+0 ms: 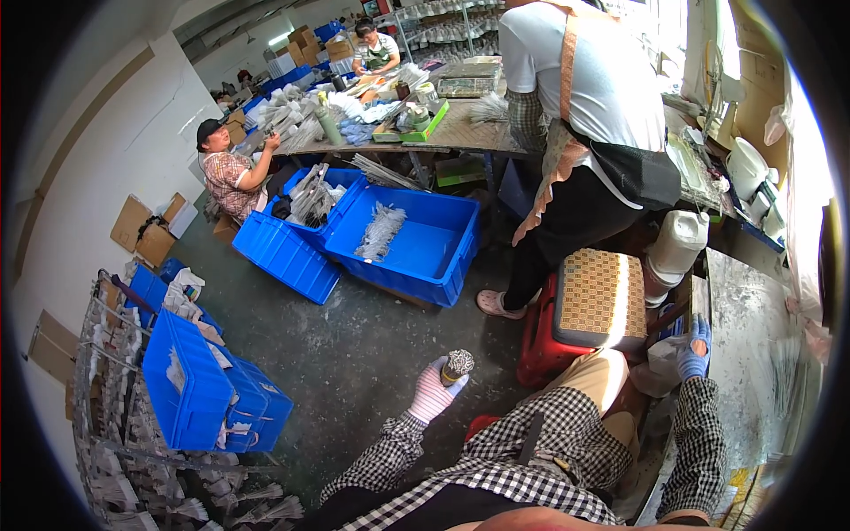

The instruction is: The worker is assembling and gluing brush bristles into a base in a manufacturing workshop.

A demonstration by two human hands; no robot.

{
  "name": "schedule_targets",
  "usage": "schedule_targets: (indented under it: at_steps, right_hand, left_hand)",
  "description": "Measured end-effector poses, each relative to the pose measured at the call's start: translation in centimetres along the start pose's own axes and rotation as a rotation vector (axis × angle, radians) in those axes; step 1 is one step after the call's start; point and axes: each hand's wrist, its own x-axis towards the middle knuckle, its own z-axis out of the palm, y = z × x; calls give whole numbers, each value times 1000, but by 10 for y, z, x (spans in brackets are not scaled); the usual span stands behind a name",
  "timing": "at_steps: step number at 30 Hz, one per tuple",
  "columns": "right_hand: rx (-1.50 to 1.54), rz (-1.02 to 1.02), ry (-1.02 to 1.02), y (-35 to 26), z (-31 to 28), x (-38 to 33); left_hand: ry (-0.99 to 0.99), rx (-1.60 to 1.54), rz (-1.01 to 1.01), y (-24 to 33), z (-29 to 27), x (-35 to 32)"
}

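My left hand [434, 390], in a pink-and-white striped glove, is raised over the floor. Its fingers wrap round a small, thick bundle [459, 364] with a speckled grey top and a darker yellowish side; its exact kind is too small to tell. My right hand [696, 350], in a glove with blue on the fingers, rests at the near edge of the grey workbench [744, 296] on my right. Its fingers are stretched out along that edge, and I see nothing gripped in them. Checked sleeves cover both my forearms.
Ahead stand blue crates [407, 239] holding pale bundles. A stool with a patterned cushion [600, 296] and a standing co-worker [589, 97] are ahead right. More blue crates [190, 380] and a loaded rack [106, 425] are left. Two people sit around the far table [460, 133].
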Motion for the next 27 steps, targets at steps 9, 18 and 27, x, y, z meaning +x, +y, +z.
schedule_targets:
  at_steps: [9, 18, 27]
  right_hand:
    - [30, -48, 11, 3, 9, 3]
    - [28, -94, 63, 26, 31, 3]
    - [60, -81, 58, 32, 31, 2]
  left_hand:
    - [93, 173, 36, 3, 0, -4]
    - [26, 119, 4, 19, -4, 1]
    - [29, 106, -8, 23, 0, 5]
